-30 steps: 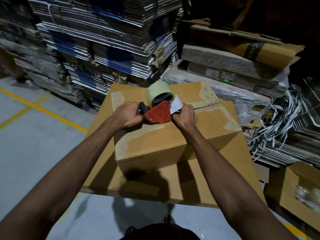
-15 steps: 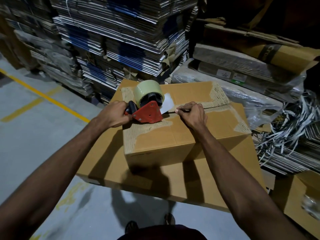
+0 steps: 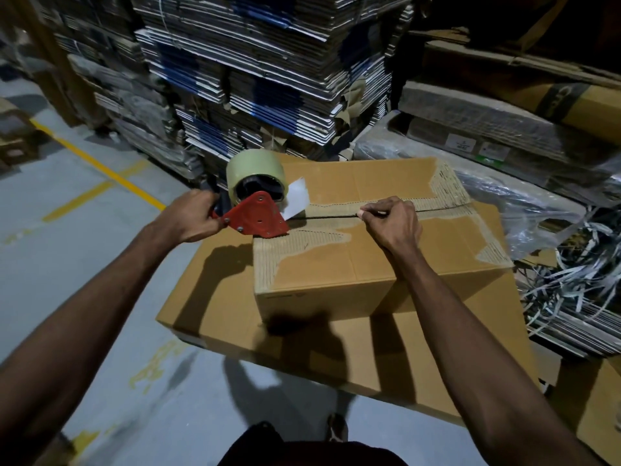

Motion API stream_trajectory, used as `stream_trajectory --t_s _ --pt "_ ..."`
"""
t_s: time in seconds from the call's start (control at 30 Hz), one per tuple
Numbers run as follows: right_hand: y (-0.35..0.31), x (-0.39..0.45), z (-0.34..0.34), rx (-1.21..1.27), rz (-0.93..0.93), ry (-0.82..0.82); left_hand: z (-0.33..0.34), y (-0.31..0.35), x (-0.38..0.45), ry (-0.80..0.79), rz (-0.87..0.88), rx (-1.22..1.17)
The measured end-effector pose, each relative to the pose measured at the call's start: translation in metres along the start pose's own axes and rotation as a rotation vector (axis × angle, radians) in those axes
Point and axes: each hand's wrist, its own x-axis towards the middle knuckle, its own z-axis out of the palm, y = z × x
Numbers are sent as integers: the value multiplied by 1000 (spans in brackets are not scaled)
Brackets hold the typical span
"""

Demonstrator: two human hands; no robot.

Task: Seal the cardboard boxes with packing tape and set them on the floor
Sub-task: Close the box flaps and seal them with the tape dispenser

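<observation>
Taping step, by the look of it – tape being laid along the slit on top of the box [image 3: 369, 264] in the middle of the frame. Left hand [image 3: 195, 216] at centre left, curled tight round the handle of the red tape gun [image 3: 258, 218], with the pale tape roll [image 3: 250, 169] sitting on top of it. Tape gun at the left end of the slit, touching the box top. Right hand [image 3: 391, 222] well apart from the left, further right along the slit, fingers curled and pressing down there; hard to tell if pinching the tape end or only holding it flat.

Next move, most likely – pull the tape gun off the left edge, cut the strip, rub it down, then lift the box to the floor [image 3: 67, 264].

Box flaps closed, so nothing inside to see. Resting on a bigger flat box [image 3: 336, 358] underneath, also closed. One more open box [image 3: 598, 408] at the lower right edge, inside too dark to tell. Stacks of flat cardboard [image 3: 252, 62] across the top of the frame
</observation>
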Motion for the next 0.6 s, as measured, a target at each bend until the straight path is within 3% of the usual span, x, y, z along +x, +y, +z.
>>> stream_trajectory --t_s 0.17,0.37,0.47,0.6 --pt "-26 -5 8 -120 -72 34 -4 -1 3 -17 20 -13" --pt "-97 -54 58 -74 -240 -102 1 -11 6 -48 18 -23" --pt "-124 -78 66 37 -96 -193 2 -19 9 -106 58 -101" --pt "-147 -106 72 -297 -5 -470 -3 -26 12 -152 147 -194"
